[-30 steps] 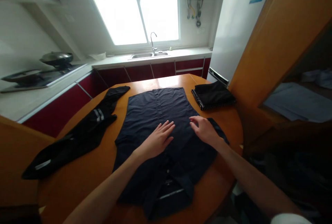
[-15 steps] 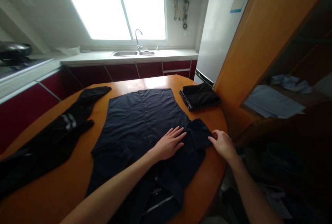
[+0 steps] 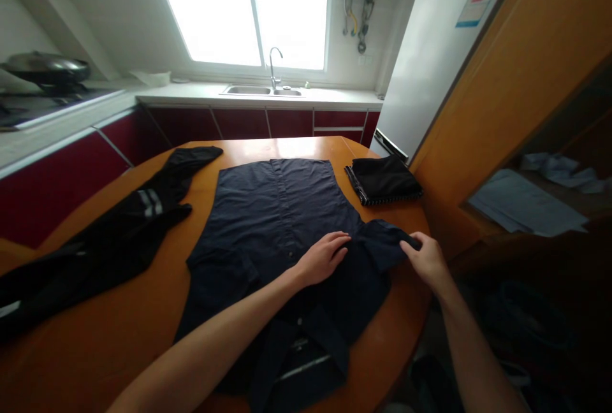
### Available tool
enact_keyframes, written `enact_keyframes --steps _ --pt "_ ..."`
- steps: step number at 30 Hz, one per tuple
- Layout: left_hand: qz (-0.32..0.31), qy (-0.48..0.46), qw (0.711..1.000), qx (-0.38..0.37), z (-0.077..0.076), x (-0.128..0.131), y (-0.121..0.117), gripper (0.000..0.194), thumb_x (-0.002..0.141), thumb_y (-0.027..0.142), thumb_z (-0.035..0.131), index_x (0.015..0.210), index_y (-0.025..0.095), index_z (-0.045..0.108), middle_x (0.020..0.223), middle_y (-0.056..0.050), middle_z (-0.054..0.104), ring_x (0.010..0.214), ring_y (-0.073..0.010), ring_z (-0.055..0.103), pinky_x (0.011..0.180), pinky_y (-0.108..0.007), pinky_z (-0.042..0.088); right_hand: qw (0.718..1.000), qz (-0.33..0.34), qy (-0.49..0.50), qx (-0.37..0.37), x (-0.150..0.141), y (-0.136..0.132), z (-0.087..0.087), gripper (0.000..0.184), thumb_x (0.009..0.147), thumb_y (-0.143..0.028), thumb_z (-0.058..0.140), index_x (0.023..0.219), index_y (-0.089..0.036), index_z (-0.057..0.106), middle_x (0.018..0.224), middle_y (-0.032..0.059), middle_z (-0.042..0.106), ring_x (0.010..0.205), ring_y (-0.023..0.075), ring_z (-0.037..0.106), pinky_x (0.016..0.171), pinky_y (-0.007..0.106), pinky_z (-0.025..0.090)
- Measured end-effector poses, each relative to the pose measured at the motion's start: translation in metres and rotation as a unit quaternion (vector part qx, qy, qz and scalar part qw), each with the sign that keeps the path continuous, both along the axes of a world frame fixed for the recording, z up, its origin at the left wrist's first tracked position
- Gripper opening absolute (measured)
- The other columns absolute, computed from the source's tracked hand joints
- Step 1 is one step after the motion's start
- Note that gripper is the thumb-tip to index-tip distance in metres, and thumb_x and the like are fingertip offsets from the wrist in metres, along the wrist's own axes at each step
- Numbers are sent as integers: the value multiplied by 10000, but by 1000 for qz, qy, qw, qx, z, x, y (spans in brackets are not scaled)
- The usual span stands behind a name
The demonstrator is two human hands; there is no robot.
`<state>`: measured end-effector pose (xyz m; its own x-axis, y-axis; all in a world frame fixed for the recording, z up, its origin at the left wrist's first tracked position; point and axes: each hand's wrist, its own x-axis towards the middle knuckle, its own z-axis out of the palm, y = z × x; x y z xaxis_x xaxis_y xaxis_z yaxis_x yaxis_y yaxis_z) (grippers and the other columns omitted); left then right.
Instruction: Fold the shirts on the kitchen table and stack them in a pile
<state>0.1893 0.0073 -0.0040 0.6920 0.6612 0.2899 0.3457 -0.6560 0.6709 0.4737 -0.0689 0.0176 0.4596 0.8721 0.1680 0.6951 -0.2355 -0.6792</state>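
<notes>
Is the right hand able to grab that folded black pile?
Probably yes: the folded black pile lies just beyond the right hand, with only a strip of tabletop between them. But that hand is pinching the sleeve of the dark blue shirt, so it would likely have to let go first.

A dark navy shirt point(image 3: 258, 215) lies front up, spread on the bench point(image 3: 387, 336), body beneath the left grip point(image 3: 324, 257), one sleeve point(image 3: 385, 244) pinched in the right grip point(image 3: 428, 259).
</notes>
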Motion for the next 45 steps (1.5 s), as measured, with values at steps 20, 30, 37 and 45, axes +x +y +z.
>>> enact_keyframes --steps 20,30,37,45 --pt "115 -213 909 -338 -6 -1 14 404 807 287 762 1188 163 706 1010 -53 656 723 -119 618 636 -313 645 971 216 18 100 -42 107 0 242 878 -227 507 967 -165 723 995 95 745 930 211 689 871 333 524" --pt "107 -137 980 -98 -7 -6 11 401 834 132 647 1223 216 700 1190 -81 678 1017 -222 668 927 -375 564 958 275 -70 44 -33 131 -39 330 913 -428 550 761 -180 706 907 74 650 917 215 586 882 339 449" --pt "121 -101 986 -52 -7 -5 13 402 814 71 652 1188 209 701 1204 -74 677 1102 -229 651 1001 -385 528 960 259 -103 11 -24 133 -50 321 973 -298 437 770 -203 666 994 76 648 950 223 540 889 358 402" --pt "154 48 982 95 0 -4 -4 475 857 93 608 1316 216 609 1507 -123 420 1254 -290 547 1091 -482 453 958 236 -161 2 -32 133 -47 269 972 -325 488 801 -218 667 1089 87 634 1055 267 500 859 390 367"
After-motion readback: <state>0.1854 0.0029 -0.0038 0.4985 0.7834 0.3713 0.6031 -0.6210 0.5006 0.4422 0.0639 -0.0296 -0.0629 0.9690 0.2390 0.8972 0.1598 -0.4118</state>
